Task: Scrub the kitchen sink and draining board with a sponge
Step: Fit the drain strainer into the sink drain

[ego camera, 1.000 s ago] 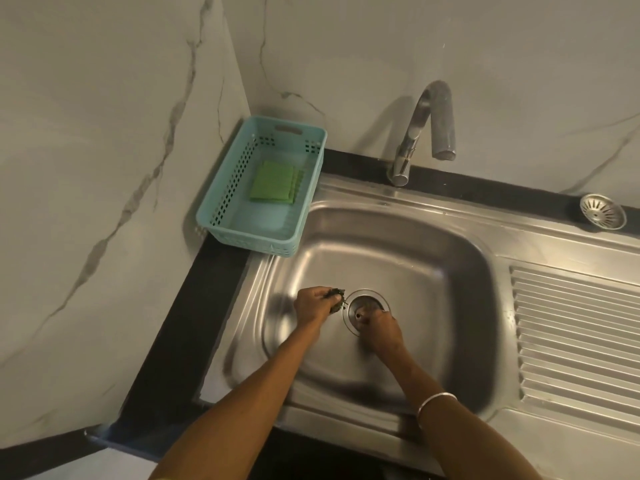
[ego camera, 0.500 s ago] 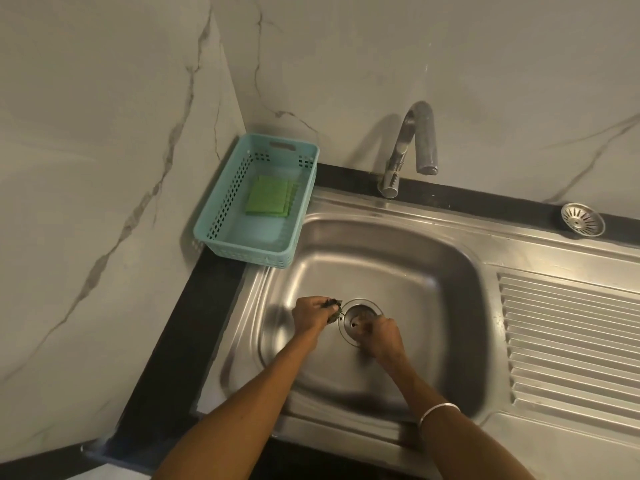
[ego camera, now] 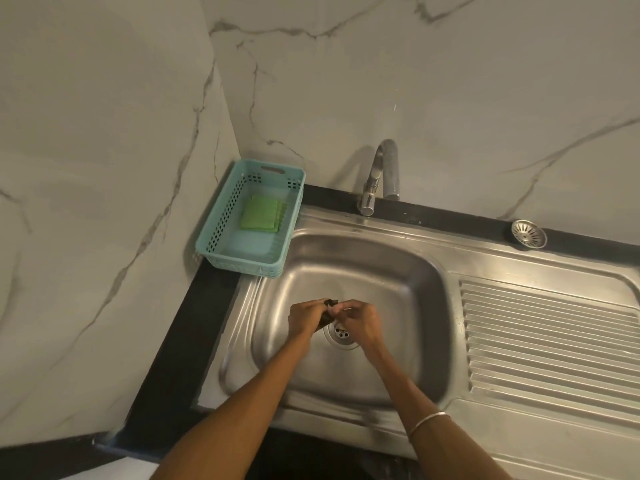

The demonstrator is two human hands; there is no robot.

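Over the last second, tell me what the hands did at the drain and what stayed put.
The right hand lifted off the drain and came up to meet the left hand, and both now pinch the small dark scrap that the left hand was already holding. The green sponge stays in the teal basket; the strainer has not moved.

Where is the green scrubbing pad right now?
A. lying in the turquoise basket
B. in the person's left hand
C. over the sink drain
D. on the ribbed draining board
A: the green scrubbing pad lies flat on the floor of the turquoise basket in the corner, away from both hands.
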